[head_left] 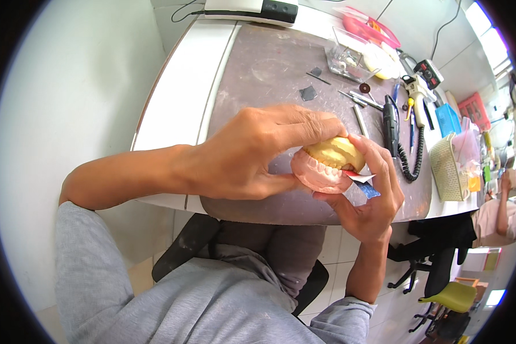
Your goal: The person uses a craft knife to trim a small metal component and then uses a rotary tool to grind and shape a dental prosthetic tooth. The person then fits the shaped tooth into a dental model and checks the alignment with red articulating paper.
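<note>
Between my two hands, above the near part of the grey-brown mat, is a dental cast of two halves. One half is a yellow plaster model (335,152), the other a pink plaster model (321,175), and their rows of teeth meet. My left hand (258,149) grips the cast from the left, fingers over the yellow half and thumb against the pink one. My right hand (372,195) closes on it from the right, fingers on the yellow half, thumb under the pink. A strip of articulating paper (364,183), blue, red and white, sticks out between the halves on the right.
On the mat (258,74) lie dark flat pieces (308,93) and thin metal tools (361,100). A clear plastic box (350,60) stands farther back. To the right are a handpiece with a coiled cord (391,123) and a woven basket (450,169). Another person (501,221) is at far right.
</note>
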The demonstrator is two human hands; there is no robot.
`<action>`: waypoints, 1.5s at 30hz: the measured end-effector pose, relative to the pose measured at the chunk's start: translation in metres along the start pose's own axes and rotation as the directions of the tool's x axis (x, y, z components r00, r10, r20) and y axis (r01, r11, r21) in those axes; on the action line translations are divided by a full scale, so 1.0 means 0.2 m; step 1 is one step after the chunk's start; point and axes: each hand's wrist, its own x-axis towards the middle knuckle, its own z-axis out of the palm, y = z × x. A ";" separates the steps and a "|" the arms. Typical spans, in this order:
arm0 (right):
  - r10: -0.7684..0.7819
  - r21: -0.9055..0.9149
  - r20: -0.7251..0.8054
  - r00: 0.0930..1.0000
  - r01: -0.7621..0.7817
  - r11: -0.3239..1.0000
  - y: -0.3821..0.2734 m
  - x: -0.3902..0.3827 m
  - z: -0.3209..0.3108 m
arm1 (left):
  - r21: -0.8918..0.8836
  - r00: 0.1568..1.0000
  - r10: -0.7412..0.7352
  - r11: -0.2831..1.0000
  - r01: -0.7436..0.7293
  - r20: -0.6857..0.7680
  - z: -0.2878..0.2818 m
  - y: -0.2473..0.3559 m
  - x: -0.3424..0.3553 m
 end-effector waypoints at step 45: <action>0.452 0.223 -0.053 0.890 -0.431 0.874 -0.08 0.03 0.06 | -0.553 0.740 -0.628 0.538 0.636 0.240 -0.01 0.02 0.07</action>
